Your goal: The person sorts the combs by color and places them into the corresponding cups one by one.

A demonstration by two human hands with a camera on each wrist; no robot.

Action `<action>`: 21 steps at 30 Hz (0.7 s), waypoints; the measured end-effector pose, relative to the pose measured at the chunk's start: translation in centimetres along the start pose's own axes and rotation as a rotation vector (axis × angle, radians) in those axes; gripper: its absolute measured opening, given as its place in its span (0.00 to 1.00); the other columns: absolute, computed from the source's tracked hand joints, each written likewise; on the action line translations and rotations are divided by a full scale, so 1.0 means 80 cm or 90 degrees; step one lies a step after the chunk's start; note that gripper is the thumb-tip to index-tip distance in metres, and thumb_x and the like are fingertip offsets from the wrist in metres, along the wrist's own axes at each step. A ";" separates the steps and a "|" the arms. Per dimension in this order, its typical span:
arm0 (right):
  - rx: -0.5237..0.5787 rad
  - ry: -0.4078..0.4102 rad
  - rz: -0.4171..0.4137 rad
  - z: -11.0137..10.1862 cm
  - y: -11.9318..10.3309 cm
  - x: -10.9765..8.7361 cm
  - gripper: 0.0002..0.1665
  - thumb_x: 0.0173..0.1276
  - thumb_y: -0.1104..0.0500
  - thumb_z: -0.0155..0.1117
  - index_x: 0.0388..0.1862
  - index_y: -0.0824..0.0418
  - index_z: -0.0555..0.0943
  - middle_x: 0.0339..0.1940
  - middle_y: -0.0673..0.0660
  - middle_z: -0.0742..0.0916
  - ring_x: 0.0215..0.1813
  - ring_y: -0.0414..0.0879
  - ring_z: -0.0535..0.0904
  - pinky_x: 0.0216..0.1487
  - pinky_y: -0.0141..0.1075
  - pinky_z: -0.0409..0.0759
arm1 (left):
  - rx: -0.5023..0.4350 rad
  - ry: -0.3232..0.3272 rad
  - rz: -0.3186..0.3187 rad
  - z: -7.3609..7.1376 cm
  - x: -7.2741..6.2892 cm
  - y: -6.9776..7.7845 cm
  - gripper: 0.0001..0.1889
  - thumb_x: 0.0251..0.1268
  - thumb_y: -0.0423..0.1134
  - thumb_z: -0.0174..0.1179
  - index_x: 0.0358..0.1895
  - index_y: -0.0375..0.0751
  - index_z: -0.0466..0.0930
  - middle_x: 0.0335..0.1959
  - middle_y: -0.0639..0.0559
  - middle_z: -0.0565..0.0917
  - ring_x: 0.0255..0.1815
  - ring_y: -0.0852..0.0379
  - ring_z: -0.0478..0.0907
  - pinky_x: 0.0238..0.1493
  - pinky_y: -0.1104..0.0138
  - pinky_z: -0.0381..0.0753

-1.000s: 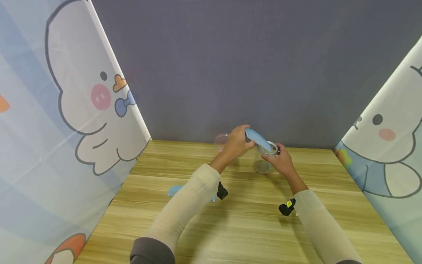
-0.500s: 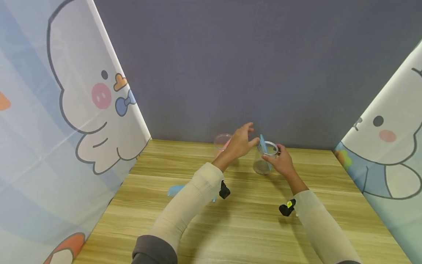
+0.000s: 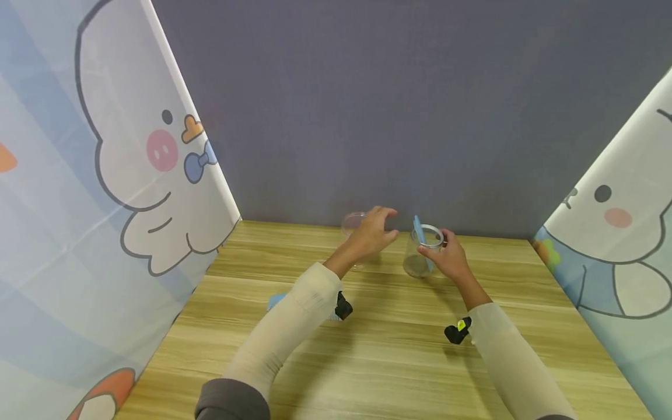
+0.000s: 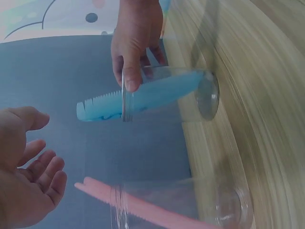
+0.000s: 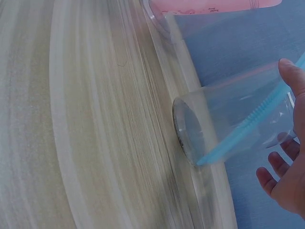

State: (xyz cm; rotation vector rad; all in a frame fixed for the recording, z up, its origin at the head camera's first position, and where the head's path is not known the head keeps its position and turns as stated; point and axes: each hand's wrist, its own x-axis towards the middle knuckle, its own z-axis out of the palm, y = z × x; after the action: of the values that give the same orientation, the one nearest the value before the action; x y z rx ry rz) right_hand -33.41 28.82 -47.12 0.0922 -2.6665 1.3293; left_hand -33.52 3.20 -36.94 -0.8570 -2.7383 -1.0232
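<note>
My left hand [image 3: 368,233] is in the air left of a clear jar [image 3: 416,265], with nothing in its grasp and its fingers loosely bent. My right hand [image 3: 450,255] holds that jar at the rim, thumb on the near side. Inside leans a blue comb [image 4: 143,98], its top end sticking out above the rim. A second clear jar [image 4: 240,210], mostly hidden behind my left hand in the head view, has pink comb pieces [image 4: 143,206] slanting in it, two tips showing above its mouth. On the table lies another blue comb [image 3: 275,301], partly covered by my left sleeve.
The wooden table [image 3: 399,361] ends at a dark grey panel [image 3: 367,116] just behind the jars. Printed cartoon curtains stand at the left [image 3: 131,233] and right. A small black device [image 3: 457,332] is on each wrist.
The left hand has released the blue comb, which dropped into the jar, and has drawn back leftward. The right hand has stayed on the jar.
</note>
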 end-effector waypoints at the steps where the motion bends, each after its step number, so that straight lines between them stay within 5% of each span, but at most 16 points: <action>1: -0.001 0.001 -0.001 0.000 0.000 0.000 0.56 0.68 0.41 0.69 0.79 0.71 0.54 0.72 0.75 0.69 0.69 0.69 0.68 0.61 0.61 0.74 | -0.001 -0.004 0.001 -0.002 -0.003 -0.003 0.27 0.72 0.42 0.61 0.72 0.41 0.70 0.70 0.45 0.73 0.71 0.49 0.71 0.70 0.58 0.74; 12: 0.003 0.011 -0.001 -0.001 0.003 0.000 0.56 0.67 0.41 0.70 0.79 0.69 0.54 0.72 0.74 0.70 0.69 0.68 0.68 0.60 0.60 0.75 | 0.044 0.022 0.036 -0.023 -0.040 -0.050 0.25 0.67 0.35 0.63 0.65 0.31 0.75 0.70 0.37 0.74 0.73 0.41 0.69 0.71 0.52 0.73; 21: 0.002 0.005 -0.001 0.000 0.001 -0.002 0.57 0.68 0.40 0.70 0.80 0.70 0.53 0.73 0.74 0.69 0.71 0.71 0.67 0.64 0.64 0.72 | 0.041 -0.003 -0.021 -0.037 -0.071 -0.079 0.25 0.70 0.37 0.63 0.68 0.31 0.73 0.63 0.37 0.77 0.59 0.41 0.78 0.60 0.52 0.81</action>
State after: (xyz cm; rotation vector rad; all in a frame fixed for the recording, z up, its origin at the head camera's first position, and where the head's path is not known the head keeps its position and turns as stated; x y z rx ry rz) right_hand -33.30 28.90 -47.22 0.0889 -2.6566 1.3313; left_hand -32.48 -5.22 -39.86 -0.8081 -2.7818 -0.9343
